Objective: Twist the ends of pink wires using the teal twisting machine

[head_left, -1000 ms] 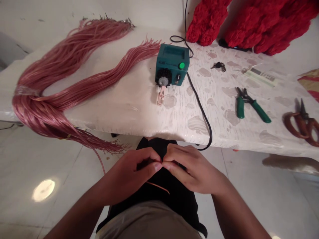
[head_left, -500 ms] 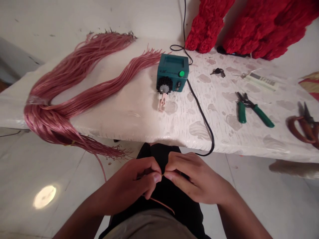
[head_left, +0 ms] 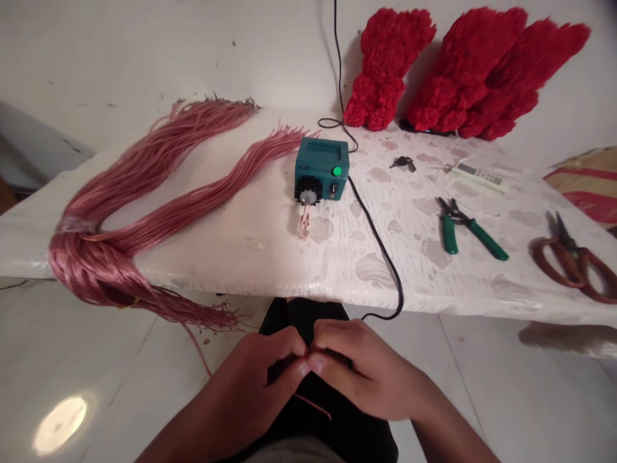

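Note:
My left hand [head_left: 263, 379] and my right hand [head_left: 359, 366] meet over my lap, thumbs and forefingers pinched together tip to tip. What lies between the fingertips is too small to make out. A thin pink cord [head_left: 315, 406] sticks out below my left hand, and another stretch of pink cord [head_left: 197, 350] runs from that hand's wrist up to a large bundle of pink cords [head_left: 91, 257] on the table's left. Beyond my hands stands a small teal machine [head_left: 322, 168] with a green button, a black toothed wheel and a pale clip [head_left: 304, 222] in front.
On the table [head_left: 270, 270] lie green-handled pliers [head_left: 470, 228], brown-handled scissors [head_left: 573, 257], keys [head_left: 403, 163] and a white device [head_left: 479, 177]. Red flower bunches [head_left: 380, 71] lean at the back wall. A black cable [head_left: 385, 251] hangs over the front edge.
The view has tilted up, so the table and machine sit lower in the picture. My fingertips have come closer together, and the bit of strand seen between them is now hidden.

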`<state>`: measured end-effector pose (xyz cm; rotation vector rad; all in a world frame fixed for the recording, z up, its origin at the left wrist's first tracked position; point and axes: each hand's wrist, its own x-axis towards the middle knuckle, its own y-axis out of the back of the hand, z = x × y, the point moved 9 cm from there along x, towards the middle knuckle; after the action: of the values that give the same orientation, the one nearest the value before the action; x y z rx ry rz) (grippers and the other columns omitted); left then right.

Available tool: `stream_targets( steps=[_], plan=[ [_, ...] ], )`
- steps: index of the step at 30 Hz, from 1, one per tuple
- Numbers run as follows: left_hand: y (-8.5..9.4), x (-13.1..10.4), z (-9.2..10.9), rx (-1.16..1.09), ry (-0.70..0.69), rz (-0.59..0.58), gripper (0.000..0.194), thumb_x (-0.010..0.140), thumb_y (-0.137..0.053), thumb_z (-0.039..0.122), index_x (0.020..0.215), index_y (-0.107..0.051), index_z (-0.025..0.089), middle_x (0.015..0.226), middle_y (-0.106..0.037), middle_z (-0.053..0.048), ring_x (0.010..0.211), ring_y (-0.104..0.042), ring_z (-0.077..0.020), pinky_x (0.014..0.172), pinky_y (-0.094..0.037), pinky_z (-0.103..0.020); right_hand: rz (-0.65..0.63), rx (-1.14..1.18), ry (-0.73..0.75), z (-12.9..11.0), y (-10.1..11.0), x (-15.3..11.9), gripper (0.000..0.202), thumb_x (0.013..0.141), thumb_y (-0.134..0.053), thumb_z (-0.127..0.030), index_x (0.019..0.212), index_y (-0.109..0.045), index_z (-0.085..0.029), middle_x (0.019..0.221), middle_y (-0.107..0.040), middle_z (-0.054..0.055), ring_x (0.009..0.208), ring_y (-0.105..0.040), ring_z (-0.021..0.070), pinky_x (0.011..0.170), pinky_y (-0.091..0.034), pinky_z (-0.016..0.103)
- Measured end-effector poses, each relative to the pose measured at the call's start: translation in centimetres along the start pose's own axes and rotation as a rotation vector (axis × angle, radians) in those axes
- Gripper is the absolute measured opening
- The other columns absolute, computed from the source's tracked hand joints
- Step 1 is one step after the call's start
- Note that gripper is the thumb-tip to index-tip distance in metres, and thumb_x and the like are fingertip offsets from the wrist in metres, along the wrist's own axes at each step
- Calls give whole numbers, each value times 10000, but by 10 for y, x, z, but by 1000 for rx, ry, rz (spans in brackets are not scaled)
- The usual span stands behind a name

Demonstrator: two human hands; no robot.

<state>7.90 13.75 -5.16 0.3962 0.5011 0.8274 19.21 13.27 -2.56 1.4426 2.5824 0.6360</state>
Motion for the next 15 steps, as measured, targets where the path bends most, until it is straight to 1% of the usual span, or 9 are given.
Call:
stream_targets(
  steps=[3,5,7,11,15],
  plan=[
    [-1,1,0,-7,8,-9,250,983,-480,310,770,-548,197,676,-594,44,626,-514,-117,575,-352,-243,17,65,5,3,-2,-1,300,1009,-522,-330,747,-485,-187,725,-474,-36,623,-445,82,561,-327,227],
    [-3,1,1,-31,17,-22,246,981,-483,310,777,-564,199,688,-605,38,638,-524,-120,585,-363,-242,31,117,10,4,-2,-3,348,1021,-514,-376,732,-477,-186,706,-468,-40,608,-444,75,555,-328,221],
    [-4,0,1,-66,32,-36,237,978,-490,319,794,-588,205,713,-619,31,662,-544,-127,608,-388,-240,50,161,22,5,-2,-4,364,1027,-501,-386,724,-478,-185,691,-474,-41,594,-451,71,549,-333,216],
    [-5,-1,-4,-61,83,-43,193,948,-505,322,823,-606,215,753,-622,16,708,-559,-149,648,-413,-252,117,177,82,1,-1,-6,311,996,-520,-306,712,-486,-185,674,-469,-39,588,-450,74,548,-337,214],
    [-7,-2,-9,-102,159,-63,249,942,-475,388,790,-567,214,669,-530,29,629,-480,-143,592,-366,-252,177,154,127,-2,1,-6,247,952,-545,-247,718,-495,-186,689,-467,-36,594,-441,76,542,-333,208]
  ],
)
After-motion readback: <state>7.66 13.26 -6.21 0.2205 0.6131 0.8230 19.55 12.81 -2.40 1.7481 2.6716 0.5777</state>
